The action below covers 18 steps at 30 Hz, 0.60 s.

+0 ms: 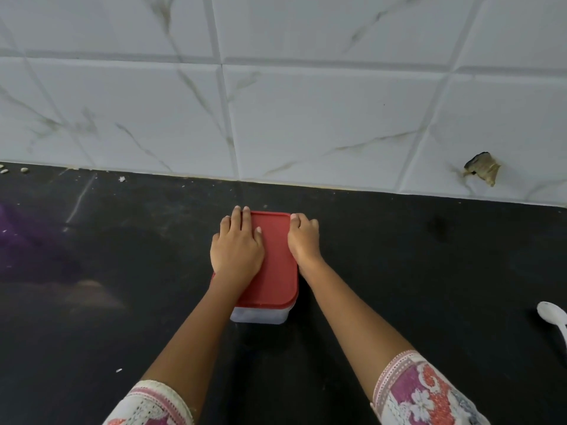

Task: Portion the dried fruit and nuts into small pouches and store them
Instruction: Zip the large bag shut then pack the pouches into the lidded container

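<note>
A clear container [260,315] closed with a red lid [276,262] is seen on the black tabletop [399,256], toward the middle of its back half and a little short of the back edge, where the white veined tile wall [306,118] begins. The left hand [237,250] is laid flat on the left side of the lid, its fingers [236,216] held straight and reaching to the far left corner. The right hand [303,237] is set at the far right corner of the lid, the thumb placed on top and the fingers curled down over the right edge, so that the lid is gripped there. A white plastic spoon [553,320] is found at the right edge of the tabletop, well apart from the container. A few pale seeds [24,170] lie along the back edge near the left corner. A broken hole [481,171] is visible low in the wall at the right. Patterned sleeves [420,391] are worn on both forearms
</note>
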### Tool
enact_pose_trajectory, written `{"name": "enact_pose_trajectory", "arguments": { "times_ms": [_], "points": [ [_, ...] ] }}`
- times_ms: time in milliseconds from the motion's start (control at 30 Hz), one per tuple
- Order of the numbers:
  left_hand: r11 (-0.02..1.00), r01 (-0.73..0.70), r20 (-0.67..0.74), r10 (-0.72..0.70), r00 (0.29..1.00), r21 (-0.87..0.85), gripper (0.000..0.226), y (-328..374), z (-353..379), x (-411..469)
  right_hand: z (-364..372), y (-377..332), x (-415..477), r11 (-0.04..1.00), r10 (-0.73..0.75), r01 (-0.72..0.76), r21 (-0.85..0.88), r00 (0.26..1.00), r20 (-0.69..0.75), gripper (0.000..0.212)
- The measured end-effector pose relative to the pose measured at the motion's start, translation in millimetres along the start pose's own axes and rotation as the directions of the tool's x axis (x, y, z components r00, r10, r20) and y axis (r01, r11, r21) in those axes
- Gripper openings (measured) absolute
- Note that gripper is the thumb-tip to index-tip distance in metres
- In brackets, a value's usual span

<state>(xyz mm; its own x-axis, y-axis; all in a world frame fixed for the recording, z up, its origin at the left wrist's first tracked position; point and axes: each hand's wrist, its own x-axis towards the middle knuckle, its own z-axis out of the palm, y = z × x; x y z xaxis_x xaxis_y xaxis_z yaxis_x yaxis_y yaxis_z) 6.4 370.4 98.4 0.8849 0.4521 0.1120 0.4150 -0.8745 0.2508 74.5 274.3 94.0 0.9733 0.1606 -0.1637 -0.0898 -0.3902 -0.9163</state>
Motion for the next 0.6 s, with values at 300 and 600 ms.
{"name": "enact_pose_trajectory", "arguments": {
  "times_ms": [300,600],
  "points": [
    [0.999,0.009,0.029,-0.010,1.000,0.032,0.056,2,1,0,1,2,5,0.999,0.046,-0.046,0.015,0.999,-0.008,0.038],
    [0.998,0.026,0.083,-0.031,0.996,0.062,0.056,0,1,-3,3,-1,-7,0.988,0.108,-0.113,0.108,0.993,0.053,0.046]
  ]
}}
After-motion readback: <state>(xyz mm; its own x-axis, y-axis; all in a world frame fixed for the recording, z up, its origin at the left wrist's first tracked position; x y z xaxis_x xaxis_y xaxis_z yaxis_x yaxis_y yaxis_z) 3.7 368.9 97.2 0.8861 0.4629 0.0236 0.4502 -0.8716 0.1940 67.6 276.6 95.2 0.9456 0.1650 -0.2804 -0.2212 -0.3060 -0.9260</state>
